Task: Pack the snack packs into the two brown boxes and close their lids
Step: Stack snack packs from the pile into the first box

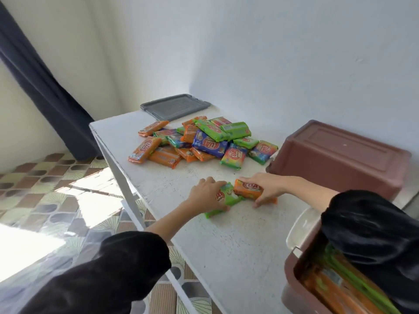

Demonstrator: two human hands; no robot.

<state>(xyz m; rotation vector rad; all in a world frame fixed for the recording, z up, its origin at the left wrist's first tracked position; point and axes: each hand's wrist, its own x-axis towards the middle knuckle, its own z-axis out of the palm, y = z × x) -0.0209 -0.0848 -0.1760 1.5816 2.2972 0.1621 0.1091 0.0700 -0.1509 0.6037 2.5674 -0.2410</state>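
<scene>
A heap of orange, green and blue snack packs (204, 141) lies at the far part of the white table (238, 241). My left hand (207, 196) grips a green snack pack (229, 198) flat on the table. Beside it my right hand (265, 186) holds an orange snack pack (249, 189), the two packs touching. One brown box (292, 275) stands open at the near right with several packs upright inside, partly hidden by my right sleeve. A second brown box (340, 155) sits upside down at the far right.
A grey lid (174, 106) lies at the table's back edge against the wall. A whitish lid (299, 225) leans next to the open box. The table's left edge drops to a tiled floor; a dark curtain (38, 82) hangs at the left.
</scene>
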